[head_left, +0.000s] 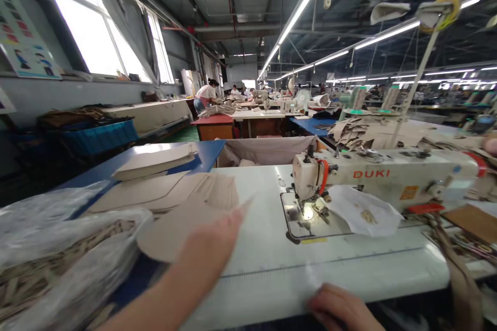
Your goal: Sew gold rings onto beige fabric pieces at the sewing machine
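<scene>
Your right hand (339, 304) lies at the front edge of the white table (258, 253), your blurred left hand (212, 238) over a beige panel (163, 235) on its left side, either grip impossible to tell; beyond stand a DUKI sewing machine (373, 176) and a distant co-worker (205, 94).

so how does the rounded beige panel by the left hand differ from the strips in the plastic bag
The panel is broad with a rounded edge; the strips are narrow. The panel is out in the open, partly hidden behind the left hand; the strips lie jumbled inside the plastic bag. Both look beige-toned.
</scene>
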Demonstrator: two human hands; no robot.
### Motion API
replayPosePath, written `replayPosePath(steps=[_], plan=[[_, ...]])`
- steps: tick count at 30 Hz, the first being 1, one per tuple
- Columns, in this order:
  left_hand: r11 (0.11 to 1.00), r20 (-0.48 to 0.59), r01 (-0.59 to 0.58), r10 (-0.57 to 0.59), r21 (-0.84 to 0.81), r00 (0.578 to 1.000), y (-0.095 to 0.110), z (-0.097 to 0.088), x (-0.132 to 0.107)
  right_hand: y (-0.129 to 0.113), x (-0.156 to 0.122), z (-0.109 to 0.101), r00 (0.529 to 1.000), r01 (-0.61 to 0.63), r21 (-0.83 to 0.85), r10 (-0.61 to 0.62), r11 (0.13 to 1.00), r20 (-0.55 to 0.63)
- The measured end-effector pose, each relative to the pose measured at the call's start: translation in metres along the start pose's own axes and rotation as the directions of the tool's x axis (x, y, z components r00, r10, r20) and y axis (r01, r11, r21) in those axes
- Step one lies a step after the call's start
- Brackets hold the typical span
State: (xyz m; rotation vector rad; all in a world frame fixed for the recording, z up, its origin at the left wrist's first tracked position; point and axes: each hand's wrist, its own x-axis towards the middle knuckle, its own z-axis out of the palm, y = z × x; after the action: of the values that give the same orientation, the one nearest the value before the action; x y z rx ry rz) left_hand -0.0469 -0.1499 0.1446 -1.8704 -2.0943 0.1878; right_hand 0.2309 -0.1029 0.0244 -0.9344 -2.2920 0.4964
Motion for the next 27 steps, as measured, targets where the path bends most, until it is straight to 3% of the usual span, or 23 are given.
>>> replayPosePath(steps=[2, 4, 7, 10, 13, 15, 16, 18, 19, 21, 24, 27], plan=[[0.976, 0.038, -0.208, 0.211, -0.069, 0.977, 0.062, 0.023, -0.019, -0.002, 0.023, -0.006, 0.987, 0.112, 0.128, -0.125, 0.986, 0.099], [0.943, -0.029, -0.324, 0.323, -0.079, 0.946, 0.105, 0.046, -0.029, -0.002, 0.042, -0.008, 0.987, 0.133, 0.198, -0.148, 0.971, 0.062], [0.910, -0.150, -0.412, 0.400, -0.053, 0.904, 0.134, 0.069, -0.028, 0.007, 0.057, -0.003, 0.971, 0.163, 0.166, -0.188, 0.973, 0.148], [0.863, -0.207, -0.504, 0.489, -0.024, 0.847, 0.135, 0.077, -0.021, 0.020, 0.060, 0.005, 0.934, 0.243, 0.097, -0.260, 0.965, 0.245], [0.812, -0.218, -0.580, 0.556, -0.063, 0.802, 0.125, 0.078, -0.019, 0.030, 0.057, 0.011, 0.915, 0.314, 0.063, -0.319, 0.947, 0.248], [0.791, -0.237, -0.596, 0.558, -0.136, 0.795, 0.114, 0.081, -0.020, 0.033, 0.054, 0.013, 0.911, 0.337, 0.056, -0.341, 0.940, 0.233], [0.802, -0.254, -0.573, 0.526, -0.171, 0.812, 0.106, 0.084, -0.020, 0.033, 0.053, 0.013, 0.909, 0.344, 0.052, -0.346, 0.938, 0.230], [0.882, -0.264, -0.413, 0.352, -0.228, 0.898, 0.088, 0.092, -0.017, 0.033, 0.051, 0.012, 0.907, 0.350, 0.048, -0.351, 0.936, 0.232], [0.921, -0.239, -0.296, 0.238, -0.252, 0.942, 0.080, 0.097, -0.014, 0.032, 0.051, 0.011, 0.907, 0.350, 0.048, -0.351, 0.936, 0.233], [0.952, -0.124, -0.105, 0.071, -0.287, 0.990, 0.069, 0.104, -0.006, 0.031, 0.052, 0.009, 0.909, 0.344, 0.047, -0.345, 0.938, 0.235], [0.935, 0.035, -0.075, 0.093, -0.346, 0.995, 0.073, 0.104, 0.003, 0.034, 0.055, 0.007, 0.923, 0.318, 0.024, -0.315, 0.948, 0.220], [0.910, 0.050, -0.091, 0.121, -0.404, 0.991, 0.092, 0.097, 0.004, 0.045, 0.060, 0.011, 0.933, 0.301, -0.032, -0.287, 0.953, 0.215]])
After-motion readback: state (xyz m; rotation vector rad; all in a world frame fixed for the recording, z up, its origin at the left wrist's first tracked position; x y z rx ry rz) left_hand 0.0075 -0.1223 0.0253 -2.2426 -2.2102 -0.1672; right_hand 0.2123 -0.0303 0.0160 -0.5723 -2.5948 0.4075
